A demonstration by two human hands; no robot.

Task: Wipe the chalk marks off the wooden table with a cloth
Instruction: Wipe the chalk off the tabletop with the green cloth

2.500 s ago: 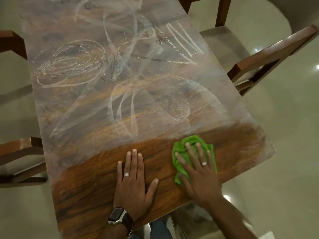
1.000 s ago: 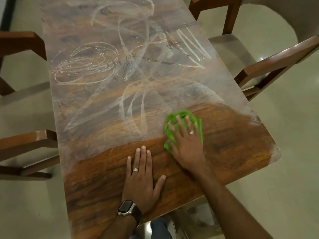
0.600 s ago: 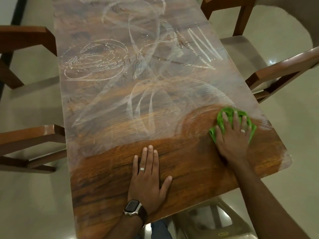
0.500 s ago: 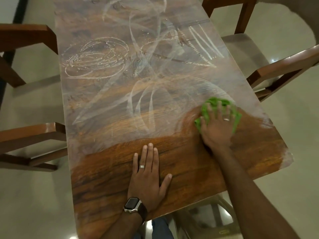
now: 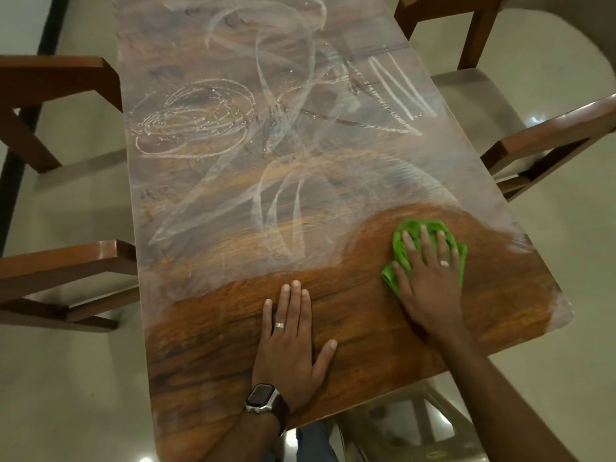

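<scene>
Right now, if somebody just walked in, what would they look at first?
Probably the bright green cloth near the table's right edge, pressed flat under the right hand. Next, the white chalk marks swirled over the far part of the wooden table, while the near part is wiped dark and clean. The left hand rests flat there.

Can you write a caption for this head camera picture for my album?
Right hand wipes chalk off the table with a cloth.

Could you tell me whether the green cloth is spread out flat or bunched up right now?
Bunched up. The green cloth shows rumpled folds around the fingers of the right hand, which presses it flat-fingered onto the wooden table.
</scene>
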